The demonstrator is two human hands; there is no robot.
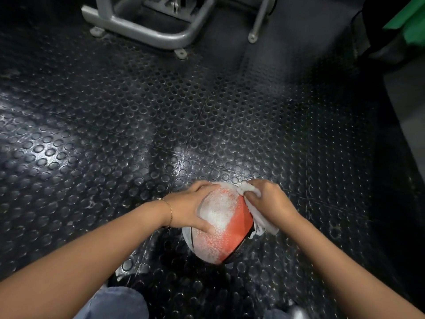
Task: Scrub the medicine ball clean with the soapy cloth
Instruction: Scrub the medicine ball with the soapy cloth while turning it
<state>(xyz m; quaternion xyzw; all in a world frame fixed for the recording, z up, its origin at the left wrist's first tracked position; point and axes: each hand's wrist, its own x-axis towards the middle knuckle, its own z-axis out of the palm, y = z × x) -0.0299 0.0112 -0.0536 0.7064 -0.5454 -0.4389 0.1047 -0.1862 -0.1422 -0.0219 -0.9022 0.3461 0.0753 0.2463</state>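
Head view: left hand (190, 208) cups the ball (226, 231), orange panel up; right hand (269, 201) clutches cloth (263, 223) at its right edge; open floor (161, 111) around.

A black rubber floor (115, 116), studded with round raised dots, is spread under a grey tubular metal frame (147, 33), which is fixed down by small footplates (180, 52). A slanted grey post (258, 21) is seen just right of the frame, and a green sheet (412, 19) well beyond.
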